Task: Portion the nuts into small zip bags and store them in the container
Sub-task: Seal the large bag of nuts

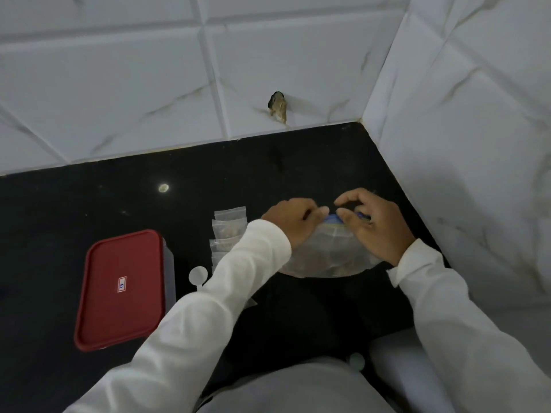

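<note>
Item: large clear zip bag (316,248) of nuts (337,266), resting on the black counter (89,204), with its blue seal strip (332,219) uppermost. The strip is pinched at its left end by the left hand (293,219) and at its right end by the right hand (374,225), fingers and thumbs of both curled onto the plastic. Handling is judged thus: the film is soft, thin and slippery, and the load is loose and settled low, so the bag sags. Hold is best taken at the stiffer seal strip, with support beneath if it is lifted. Just left of this bag a row of small zip bags (228,231) is laid, some seemingly filled. Further left of it the red-lidded container (119,289) is set, lid on. A white round object (197,275), not identified, is seen between container and bag. Behind the bag a tiled wall (149,84) is found.
</note>
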